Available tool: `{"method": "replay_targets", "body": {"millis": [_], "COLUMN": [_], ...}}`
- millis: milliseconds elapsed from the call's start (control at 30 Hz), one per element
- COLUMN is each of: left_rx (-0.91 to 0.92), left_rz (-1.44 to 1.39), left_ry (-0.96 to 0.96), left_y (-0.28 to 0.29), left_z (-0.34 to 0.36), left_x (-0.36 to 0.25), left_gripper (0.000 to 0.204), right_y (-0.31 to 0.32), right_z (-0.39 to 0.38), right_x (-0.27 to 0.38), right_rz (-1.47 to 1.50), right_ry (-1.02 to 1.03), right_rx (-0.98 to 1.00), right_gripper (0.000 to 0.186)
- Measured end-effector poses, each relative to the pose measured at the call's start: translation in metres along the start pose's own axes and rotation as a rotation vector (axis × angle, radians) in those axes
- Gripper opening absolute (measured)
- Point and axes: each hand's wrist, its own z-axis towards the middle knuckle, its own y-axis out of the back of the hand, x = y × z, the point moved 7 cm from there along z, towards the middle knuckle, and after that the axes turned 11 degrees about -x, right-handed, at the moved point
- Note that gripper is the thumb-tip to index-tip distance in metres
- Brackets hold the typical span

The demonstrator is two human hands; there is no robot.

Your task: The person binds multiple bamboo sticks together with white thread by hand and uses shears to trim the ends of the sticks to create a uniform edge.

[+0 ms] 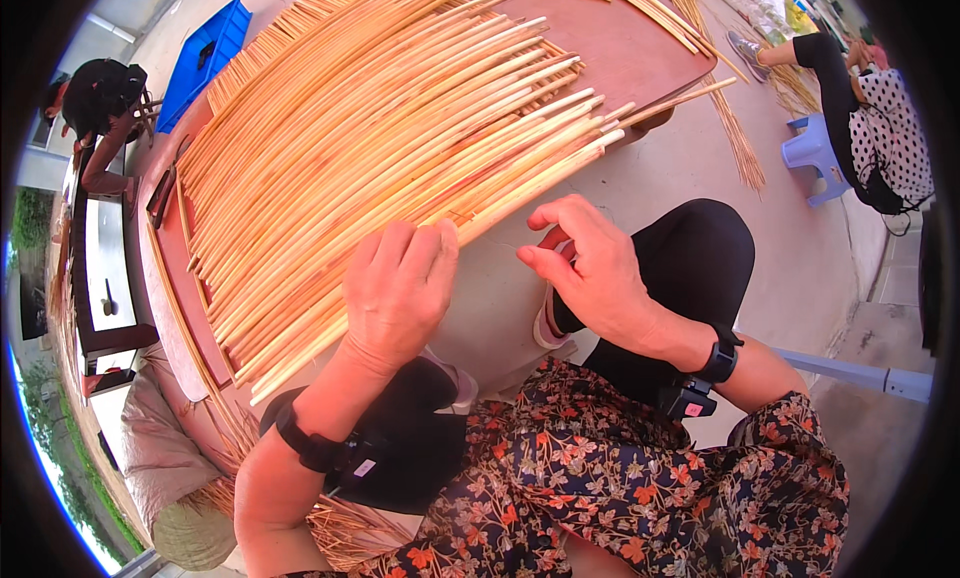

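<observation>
A mat of pale yellow reed stalks (370,148), laid side by side, spreads over the reddish table in front of me. My left hand (398,286) is closed on the outermost stalk at the mat's near edge, its fingertips pressed together on top. Just right of it, past the edge, my right hand (592,268) hovers apart from the stalks. Its thumb and forefinger are spread with a gap between them, and the other fingers curl inward, partly hidden. Whether a thin thread runs between the hands is too faint to tell.
Loose stalks lie at the far side of the reddish table (640,38). A blue tray (205,63) sits at the far left. Another person (885,128) is near a light blue stool (818,158) on the right; one more person (100,108) bends at the left. Stalk bundles (735,138) lie on the floor.
</observation>
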Motion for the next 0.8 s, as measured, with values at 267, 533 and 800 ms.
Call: {"method": "replay_targets", "body": {"millis": [267, 533, 800], "left_rx": [-0.065, -0.058, 0.053], "left_rz": [0.036, 0.017, -0.008], "left_ry": [-0.028, 0.017, 0.023], "left_y": [-0.003, -0.007, -0.019], "left_z": [-0.001, -0.004, -0.016], "left_x": [-0.005, -0.006, -0.007], "left_gripper": [0.023, 0.014, 0.021], "right_y": [-0.016, -0.044, -0.012], "right_z": [0.035, 0.038, 0.044], "right_x": [0.051, 0.046, 0.056], "right_rz": [-0.188, -0.162, 0.834], "right_ry": [0.72, 0.892, -0.023], "right_rx": [-0.06, 0.104, 0.361], "right_gripper": [0.019, 0.012, 0.01]}}
